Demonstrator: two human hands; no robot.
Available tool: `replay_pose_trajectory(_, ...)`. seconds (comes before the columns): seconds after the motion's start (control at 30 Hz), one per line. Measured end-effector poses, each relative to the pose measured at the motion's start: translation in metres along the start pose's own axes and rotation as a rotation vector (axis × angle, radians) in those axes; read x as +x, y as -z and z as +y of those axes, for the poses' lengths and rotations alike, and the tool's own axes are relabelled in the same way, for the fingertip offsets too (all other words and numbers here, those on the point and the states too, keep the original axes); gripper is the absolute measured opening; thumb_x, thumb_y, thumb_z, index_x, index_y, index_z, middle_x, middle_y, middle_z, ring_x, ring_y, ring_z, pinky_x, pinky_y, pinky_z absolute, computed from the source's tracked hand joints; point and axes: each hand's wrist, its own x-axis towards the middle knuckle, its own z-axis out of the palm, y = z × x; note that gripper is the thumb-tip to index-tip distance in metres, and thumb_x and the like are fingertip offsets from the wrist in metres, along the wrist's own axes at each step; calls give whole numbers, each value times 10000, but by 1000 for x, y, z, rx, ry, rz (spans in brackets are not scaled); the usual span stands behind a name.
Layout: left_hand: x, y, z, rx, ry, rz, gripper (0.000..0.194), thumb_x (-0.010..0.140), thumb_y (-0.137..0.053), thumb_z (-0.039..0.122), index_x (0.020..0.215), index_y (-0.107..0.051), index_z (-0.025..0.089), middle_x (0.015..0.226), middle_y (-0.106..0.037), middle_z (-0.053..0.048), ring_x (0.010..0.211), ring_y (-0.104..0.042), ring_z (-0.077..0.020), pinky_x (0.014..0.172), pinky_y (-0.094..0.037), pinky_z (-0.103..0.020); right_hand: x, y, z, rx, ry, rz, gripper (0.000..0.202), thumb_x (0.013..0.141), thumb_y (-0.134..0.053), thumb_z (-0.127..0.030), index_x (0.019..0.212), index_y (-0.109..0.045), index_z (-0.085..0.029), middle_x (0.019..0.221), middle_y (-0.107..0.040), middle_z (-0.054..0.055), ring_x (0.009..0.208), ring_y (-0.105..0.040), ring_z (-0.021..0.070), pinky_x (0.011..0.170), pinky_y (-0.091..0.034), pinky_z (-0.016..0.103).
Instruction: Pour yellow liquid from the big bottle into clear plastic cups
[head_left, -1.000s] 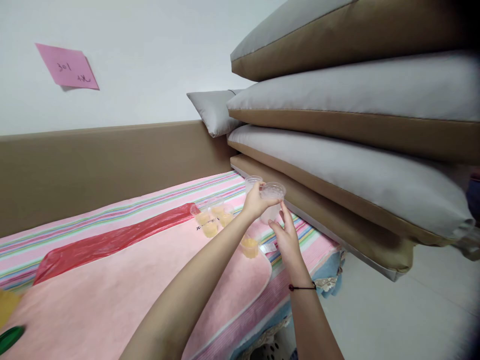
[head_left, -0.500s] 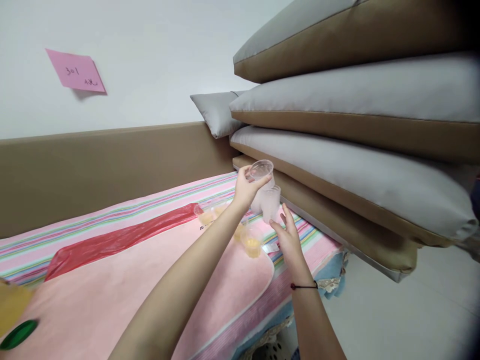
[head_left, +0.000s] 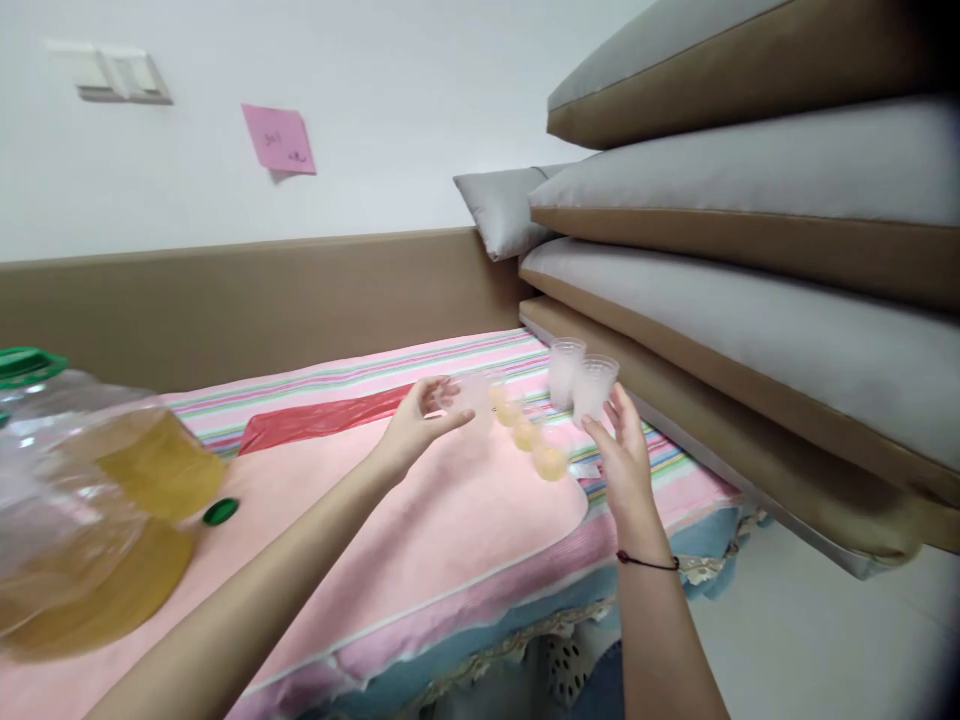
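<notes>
My left hand (head_left: 424, 425) is curled around a clear plastic cup (head_left: 474, 395), blurred by motion, above the pink mat (head_left: 420, 520). Beside a stack of frosted plastic cups (head_left: 595, 385) is my right hand (head_left: 624, 445), thumb and fingers apart; whether the fingertips touch the stack is hard to tell. A second stack of cups (head_left: 565, 370) stands just behind it. Small cups of yellow liquid, the nearest cup (head_left: 551, 460) among them, form a row on the mat between my hands.
Large clear jugs (head_left: 90, 560) of yellow liquid stand at the left, with a green cap (head_left: 221, 512) nearby. Red plastic (head_left: 322, 422) lies along the mat's far edge. Thick grey-brown cushions (head_left: 720, 290) are piled at the right, overhanging the striped sheet (head_left: 480, 350).
My left hand has moved left and away from the stacks, carrying the cup. My right hand has come closer to the front stack. The view has turned left, bringing in the jugs.
</notes>
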Motion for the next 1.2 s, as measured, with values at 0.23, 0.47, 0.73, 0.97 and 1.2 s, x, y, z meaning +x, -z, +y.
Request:
replay_pose_trajectory(0.23, -81, 65, -43, 199, 177, 69, 644, 549, -815, 360, 1094, -520, 181, 1196, -626, -146, 1073, -599, -267, 956, -430, -458, -40, -2, -11, 0, 67, -138, 820, 741, -695, -377, 1454, -296, -302, 1547, -304, 107, 1400, -345, 283, 1110, -313, 511)
replay_pose_trajectory(0.47, -117, 77, -66, 244, 226, 29, 663, 495, -831, 271, 1089, -544, 204, 1168, -662, -99, 1081, -600, -254, 990, -401, -433, -65, -24, -13, 7, 107, -296, 801, 743, -692, -376, 1441, -309, -284, 1510, -359, 126, 1385, -372, 275, 1115, -308, 508)
replay_pose_trajectory(0.73, -130, 80, -79, 211, 225, -15, 741, 510, -841, 270, 1183, -538, 210, 1240, -637, -113, 1152, -584, -253, 1026, -389, -427, -98, -61, 7, -102, 75, -599, 678, 783, -647, -384, 1392, -363, -296, 1484, -411, 125, 1339, -438, 261, 1082, -361, 520)
replay_pose_trajectory(0.97, -132, 89, -74, 182, 233, 20, 852, 429, -869, 204, 1218, -549, 227, 1273, -617, -138, 1178, -568, -279, 1006, -405, -450, -126, -83, 25, -191, 28, -806, 671, 706, -693, -253, 1341, -476, -263, 1331, -600, 122, 1214, -579, 262, 1035, -428, 509)
replay_pose_trajectory(1.2, -144, 122, -68, 171, 202, 222, 302, 651, -727, 411, 846, -651, 192, 1171, -663, -122, 1102, -607, -275, 980, -426, -445, -144, -100, 38, -205, -8, -874, 768, 641, -734, -219, 1358, -459, -215, 1247, -650, 146, 1137, -632, 264, 994, -467, 484)
